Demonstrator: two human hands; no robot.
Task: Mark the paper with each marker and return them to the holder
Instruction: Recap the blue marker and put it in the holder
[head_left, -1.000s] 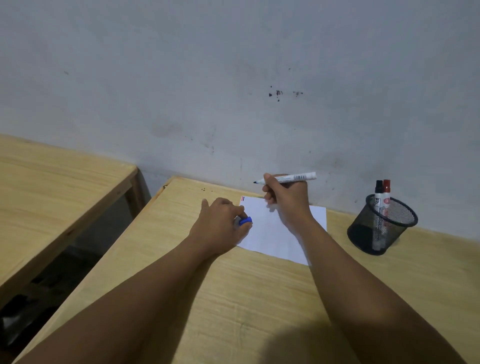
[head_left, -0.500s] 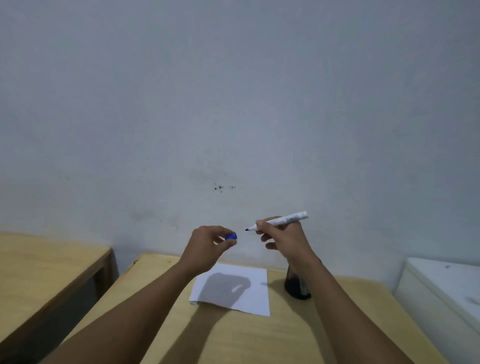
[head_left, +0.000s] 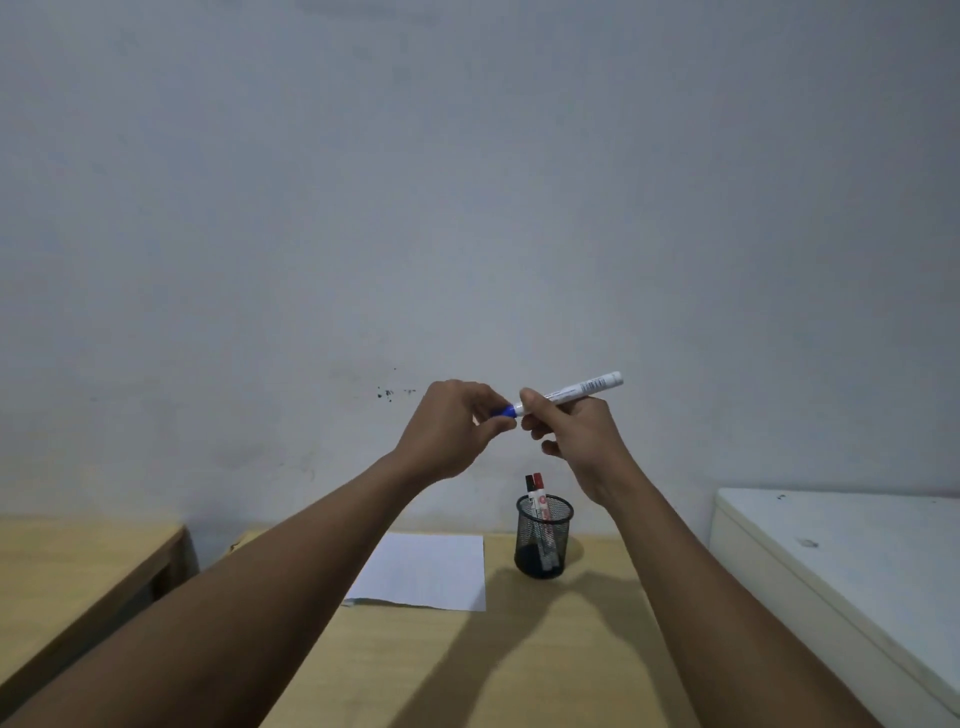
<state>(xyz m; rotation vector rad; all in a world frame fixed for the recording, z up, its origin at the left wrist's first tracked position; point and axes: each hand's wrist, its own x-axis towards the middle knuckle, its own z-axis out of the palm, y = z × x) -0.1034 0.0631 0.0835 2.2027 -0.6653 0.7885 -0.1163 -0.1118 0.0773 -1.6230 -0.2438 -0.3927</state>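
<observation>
view: head, the only one; looks forward over both raised arms toward a bare wall
left hand (head_left: 452, 428): raised in front of the wall, fingers pinched narrow on the blue cap (head_left: 504, 412), cap meeting the marker's front end
right hand (head_left: 574, 434): raised just beside the left, fingers closed around the blue marker (head_left: 576, 389); white barrel sticks out up and to the right
cap state: on the tip or nearly so; cannot tell if fully seated
paper (head_left: 423, 570): flat on the wooden table (head_left: 441, 670), below the hands, just left of the holder; any marks too faint to tell at this angle
holder (head_left: 544, 535): black mesh cup, upright on the table, beside the paper's right edge
in holder: black marker (head_left: 530, 483) and red marker (head_left: 539, 481), both capped, standing together, tops above the rim
other: second wooden table (head_left: 78, 561) at left, white surface (head_left: 841, 561) at right, neither involved
step (judged): recapping the blue marker
progress (judged): probably late; two markers sit in the holder, only the blue one is out, but whether all three marked the paper can't be confirmed
left to do (judged): press cap home, lower the right hand to the holder, drop the blue marker in beside the other two
risk (judged): loose cap could come off on the drop
</observation>
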